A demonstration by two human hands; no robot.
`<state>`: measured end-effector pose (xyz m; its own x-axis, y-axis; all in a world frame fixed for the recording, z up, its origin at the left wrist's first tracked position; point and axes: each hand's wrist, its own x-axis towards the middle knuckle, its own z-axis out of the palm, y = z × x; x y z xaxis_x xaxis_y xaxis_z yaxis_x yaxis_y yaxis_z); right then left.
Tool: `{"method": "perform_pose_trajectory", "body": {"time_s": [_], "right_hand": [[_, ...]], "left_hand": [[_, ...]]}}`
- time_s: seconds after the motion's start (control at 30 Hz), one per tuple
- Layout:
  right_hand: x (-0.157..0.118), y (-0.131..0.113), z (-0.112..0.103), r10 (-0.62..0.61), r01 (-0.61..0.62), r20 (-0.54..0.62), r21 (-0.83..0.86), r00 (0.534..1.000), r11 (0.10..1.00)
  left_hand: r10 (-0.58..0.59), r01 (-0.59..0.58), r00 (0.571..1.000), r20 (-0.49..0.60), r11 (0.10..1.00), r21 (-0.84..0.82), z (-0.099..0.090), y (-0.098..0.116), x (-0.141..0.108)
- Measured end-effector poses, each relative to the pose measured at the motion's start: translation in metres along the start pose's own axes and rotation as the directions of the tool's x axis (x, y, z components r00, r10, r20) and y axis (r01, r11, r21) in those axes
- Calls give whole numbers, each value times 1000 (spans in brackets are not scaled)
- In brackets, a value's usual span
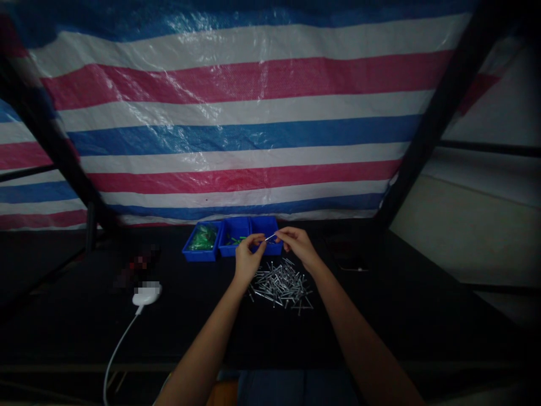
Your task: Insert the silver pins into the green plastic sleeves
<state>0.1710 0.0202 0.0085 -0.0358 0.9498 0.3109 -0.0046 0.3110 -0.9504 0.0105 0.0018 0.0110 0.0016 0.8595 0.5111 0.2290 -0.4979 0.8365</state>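
My left hand (248,256) pinches one end of a thin silvery screw (270,237) between thumb and fingers. Closed on its other end is my right hand (298,243), so the screw spans the small gap between both hands. They are just above the front edge of the blue bins. Below them on the black table lies a loose pile of similar metal screws (282,283). Small green plastic pieces (234,240) lie in the middle blue bin (227,251). The right-hand blue bin (264,224) is partly hidden behind my hands.
A left blue bin (200,257) holds a clear bag with green contents (203,238). Further left are a white round device (147,295) with a cable and a dark reddish object, partly blurred. A dark flat object (353,264) lies right. Striped sheeting (236,135) hangs behind the table.
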Motion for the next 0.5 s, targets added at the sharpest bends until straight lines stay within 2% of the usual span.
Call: {"method": "perform_pose_trajectory", "body": {"time_s": [0.1,0.17,0.27,0.33,0.43,0.5], "right_hand": [[1,1,-1,-97,82,-62,-200,993,976],[0,1,-2,-164,120,-88,-373,982,920],[-2,-4,-2,-213,129,-91,-551,973,825],[-5,-8,-1,-217,121,-81,-621,973,774],[-9,-12,1,-200,107,-53,-696,978,710],[-11,-11,2,-189,108,-31,-726,981,679]], "left_hand": [[28,-22,998,-58,995,98,-18,13,-11],[41,-19,992,-115,982,190,-43,21,-27],[61,25,974,-218,928,371,-99,27,-58],[38,119,948,-315,877,466,-142,23,-76],[-9,297,874,-485,801,520,-206,9,-93],[26,352,834,-552,745,567,-242,-4,-97]]}}
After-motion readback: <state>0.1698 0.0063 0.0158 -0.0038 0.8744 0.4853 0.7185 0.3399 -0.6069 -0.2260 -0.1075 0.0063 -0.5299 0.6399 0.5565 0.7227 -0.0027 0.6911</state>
